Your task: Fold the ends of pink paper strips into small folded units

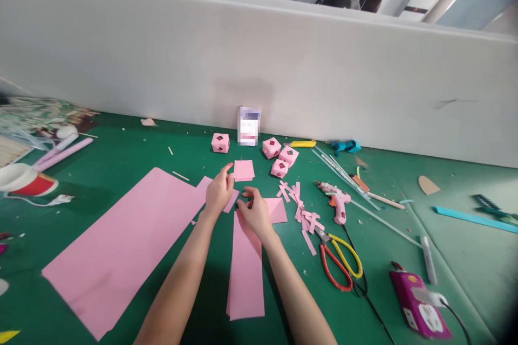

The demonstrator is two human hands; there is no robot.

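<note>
My left hand (219, 194) is at the left edge of a small stack of pink paper squares (244, 170), its index finger stretched out at the stack's side. Partly under this hand lies a small pink paper piece (232, 200). My right hand (256, 213) rests over the top end of long pink paper strips (246, 280), fingers curved and apart. A short pink piece (277, 210) sticks out to its right. Beyond the hands sit pink paper cubes with diamond-shaped holes: one cube (220, 143) at left and a group of cubes (279, 168) at right.
A large pink sheet (121, 248) covers the left. Small pink strips (301, 207), scissors (340, 264), a glue gun (338, 202) and a yellow cutter (303, 144) lie right. A purple box (418, 302), paper cup (28, 179), phone-like screen (249, 126) and white partition (259, 54) surround them.
</note>
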